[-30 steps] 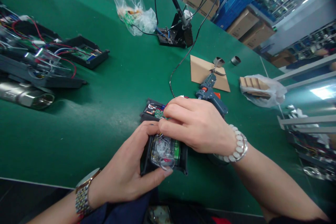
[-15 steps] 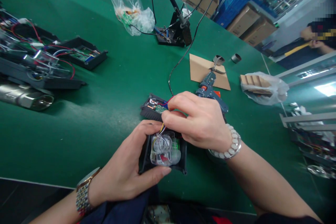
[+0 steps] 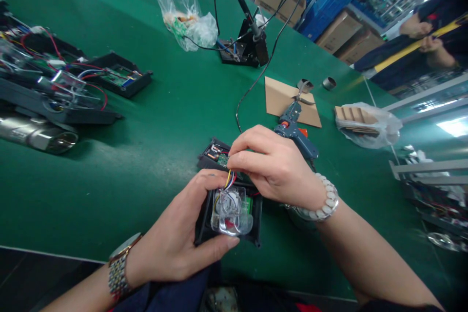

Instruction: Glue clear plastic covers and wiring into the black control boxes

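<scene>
My left hand (image 3: 183,229) grips the left side of a black plastic housing (image 3: 258,222), thumb at its near edge and fingers at its far left corner. Inside the housing sits a clear plastic module (image 3: 231,209) beside a bit of green board. Yellow, blue and red wires (image 3: 229,178) run up from it, and my right hand (image 3: 274,163) pinches them between thumb and fingertips. Just beyond lies a second black housing part (image 3: 210,156) with a small circuit board, partly covered by my right hand. A grey glue gun (image 3: 294,131) lies beyond my right hand.
A cardboard sheet (image 3: 274,100) lies under the glue gun's nozzle. Farther back stand a soldering iron holder (image 3: 239,51) and a clear plastic bag (image 3: 197,29). Opened wired housings (image 3: 73,112) and a metal cylinder (image 3: 36,131) are at left. Another person's hands (image 3: 424,36) hold a yellow strip at right.
My right hand has drawn slightly left and its fingers now pinch the wires, which show more clearly. My left hand keeps its grip. The other person's hands have shifted left.
</scene>
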{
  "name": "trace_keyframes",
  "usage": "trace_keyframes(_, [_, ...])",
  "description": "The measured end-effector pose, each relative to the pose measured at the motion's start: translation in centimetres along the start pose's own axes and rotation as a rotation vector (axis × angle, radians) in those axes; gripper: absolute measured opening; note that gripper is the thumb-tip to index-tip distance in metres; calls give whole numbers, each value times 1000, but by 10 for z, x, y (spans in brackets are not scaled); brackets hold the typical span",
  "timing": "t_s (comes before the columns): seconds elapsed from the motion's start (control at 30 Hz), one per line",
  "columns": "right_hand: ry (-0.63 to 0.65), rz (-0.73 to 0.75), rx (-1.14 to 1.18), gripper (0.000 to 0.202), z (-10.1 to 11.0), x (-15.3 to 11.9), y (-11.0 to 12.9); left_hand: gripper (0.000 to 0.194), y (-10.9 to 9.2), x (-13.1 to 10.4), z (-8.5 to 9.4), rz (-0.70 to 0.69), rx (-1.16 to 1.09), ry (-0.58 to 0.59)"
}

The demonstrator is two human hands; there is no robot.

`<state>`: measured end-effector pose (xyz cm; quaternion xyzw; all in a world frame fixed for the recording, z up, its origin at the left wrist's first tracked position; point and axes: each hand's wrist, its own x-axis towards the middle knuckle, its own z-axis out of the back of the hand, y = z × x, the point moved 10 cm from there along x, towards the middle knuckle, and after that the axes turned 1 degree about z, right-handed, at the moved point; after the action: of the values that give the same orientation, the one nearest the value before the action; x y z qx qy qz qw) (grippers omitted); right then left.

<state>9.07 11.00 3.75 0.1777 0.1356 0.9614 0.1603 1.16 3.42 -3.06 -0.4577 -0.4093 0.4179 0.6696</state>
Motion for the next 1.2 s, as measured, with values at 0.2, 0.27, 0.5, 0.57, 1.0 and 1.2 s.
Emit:
trace_keyframes(0.2, [-188,-153,67,18,21,-14,3,66,1,-1,-1,-5,20,9])
trace_keyframes(0.27, [-239,-225,163,10,28,-25,8,67,1,-2,-1,-11,27,19])
trace_keyframes(0.5, [-214,-365,372,64,15,-61,38,67,1,0,0,-3,87,24])
trace_keyframes(0.57, [-226,-415,381,53,7,-67,40,66,0,0,0,5,96,28])
trace_keyframes(1.0, [-362,-660,713,17,-10,-78,21,65,1,-1,0,105,133,28])
trace_keyframes(1.2, [-411,-724,814,16,-16,-80,11,68,6,-4,0,113,130,15])
